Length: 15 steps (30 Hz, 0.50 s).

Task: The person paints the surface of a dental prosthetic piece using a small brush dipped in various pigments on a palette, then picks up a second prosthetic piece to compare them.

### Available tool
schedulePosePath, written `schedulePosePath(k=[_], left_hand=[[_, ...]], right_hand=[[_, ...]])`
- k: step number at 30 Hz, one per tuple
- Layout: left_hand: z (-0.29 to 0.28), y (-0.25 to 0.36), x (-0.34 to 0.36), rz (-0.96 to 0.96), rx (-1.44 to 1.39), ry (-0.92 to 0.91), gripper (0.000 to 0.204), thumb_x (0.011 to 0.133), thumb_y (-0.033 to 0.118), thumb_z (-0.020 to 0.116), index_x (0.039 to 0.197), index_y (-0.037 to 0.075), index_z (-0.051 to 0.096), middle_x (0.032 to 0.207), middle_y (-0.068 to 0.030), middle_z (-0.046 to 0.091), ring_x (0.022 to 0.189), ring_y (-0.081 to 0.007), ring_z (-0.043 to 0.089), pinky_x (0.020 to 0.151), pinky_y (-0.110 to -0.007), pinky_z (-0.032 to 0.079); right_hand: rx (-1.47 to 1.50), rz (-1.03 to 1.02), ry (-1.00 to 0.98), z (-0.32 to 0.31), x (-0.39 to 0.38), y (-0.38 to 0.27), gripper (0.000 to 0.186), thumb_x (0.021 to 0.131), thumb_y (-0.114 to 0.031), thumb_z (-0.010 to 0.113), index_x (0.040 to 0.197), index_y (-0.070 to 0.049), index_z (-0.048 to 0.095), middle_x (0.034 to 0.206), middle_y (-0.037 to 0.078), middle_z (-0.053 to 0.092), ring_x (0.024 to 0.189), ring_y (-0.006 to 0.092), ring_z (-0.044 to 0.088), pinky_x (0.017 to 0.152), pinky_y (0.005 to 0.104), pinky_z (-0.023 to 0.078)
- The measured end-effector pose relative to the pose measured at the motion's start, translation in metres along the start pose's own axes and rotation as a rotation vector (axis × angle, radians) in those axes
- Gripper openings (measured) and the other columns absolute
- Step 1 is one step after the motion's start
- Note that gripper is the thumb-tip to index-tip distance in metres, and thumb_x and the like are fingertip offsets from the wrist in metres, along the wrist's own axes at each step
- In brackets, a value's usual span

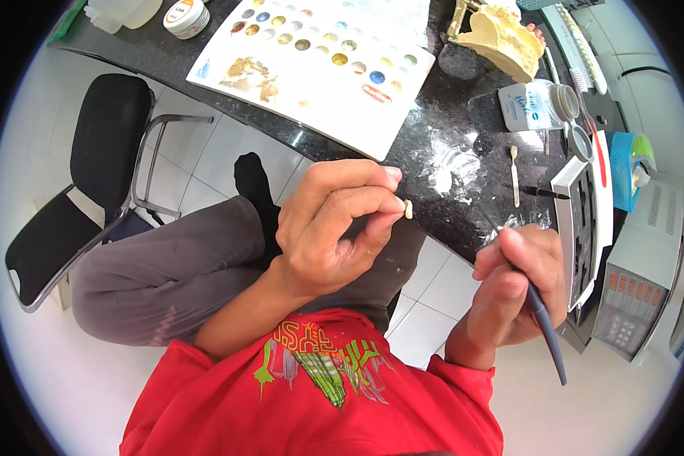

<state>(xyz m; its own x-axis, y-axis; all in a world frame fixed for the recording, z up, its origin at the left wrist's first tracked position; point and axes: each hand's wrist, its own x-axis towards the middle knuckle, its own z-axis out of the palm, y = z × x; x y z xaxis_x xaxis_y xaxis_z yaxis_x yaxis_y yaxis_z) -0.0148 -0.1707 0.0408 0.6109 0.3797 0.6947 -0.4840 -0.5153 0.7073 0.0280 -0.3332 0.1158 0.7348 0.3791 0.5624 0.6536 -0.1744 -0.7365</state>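
My left hand [323, 228] is closed in a pinch beyond the table's near edge. Between its thumb and index finger is a small cream dental crown [409, 209], partly covered by the fingertips. To the right, my right hand [526, 277] grips a slim dark brush [543, 323] like a pen. The handle slants down past the palm, and its thin tip points up and left toward the tabletop, apart from the crown. Beyond my left hand lies a white palette [342, 118] with rows of coloured paint wells and brown smears.
White powder smears mark the black tabletop [425, 178]. A plaster dental model [498, 45], lidded jar [536, 106], small spatula [515, 178], black brush [543, 192] and white case [566, 186] stand or lie right. A white tub [186, 19] sits far left; a chair [106, 129] stands below.
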Motion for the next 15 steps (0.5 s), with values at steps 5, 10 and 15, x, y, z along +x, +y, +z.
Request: schedulePosePath(k=[5,10,15], left_hand=[[-0.002,0.000,0.003,-0.027,-0.022,-0.029,0.009,0.077,0.002,0.070,0.082,0.002,0.062,0.088,-0.0089,0.063,0.072,-0.0176,0.065,0.058,-0.025,0.054],[-0.003,0.000,0.003,-0.036,-0.029,-0.032,0.009,0.077,0.002,0.071,0.081,0.002,0.063,0.088,-0.0092,0.063,0.072,-0.0176,0.065,0.057,-0.025,0.054],[0.000,0.000,0.000,-0.078,-0.096,-0.001,0.010,0.077,0.002,0.071,0.082,0.002,0.063,0.088,-0.0097,0.063,0.073,-0.0173,0.064,0.058,-0.025,0.054]], right_hand=[[0.187,0.093,0.012,0.011,-0.002,0.002,0.013,0.080,-0.004,0.062,0.090,0.003,0.060,0.068,0.010,0.062,0.056,0.0168,0.062,0.051,0.0260,0.049],[0.185,0.016,-0.064,0.007,0.001,0.008,0.018,0.070,0.005,0.065,0.085,0.004,0.056,0.064,0.012,0.060,0.052,0.0181,0.062,0.047,0.0256,0.050],[0.211,-0.027,-0.037,0.011,-0.002,0.013,0.020,0.065,0.006,0.066,0.082,0.006,0.056,0.062,0.013,0.060,0.048,0.0178,0.061,0.043,0.0255,0.050]])
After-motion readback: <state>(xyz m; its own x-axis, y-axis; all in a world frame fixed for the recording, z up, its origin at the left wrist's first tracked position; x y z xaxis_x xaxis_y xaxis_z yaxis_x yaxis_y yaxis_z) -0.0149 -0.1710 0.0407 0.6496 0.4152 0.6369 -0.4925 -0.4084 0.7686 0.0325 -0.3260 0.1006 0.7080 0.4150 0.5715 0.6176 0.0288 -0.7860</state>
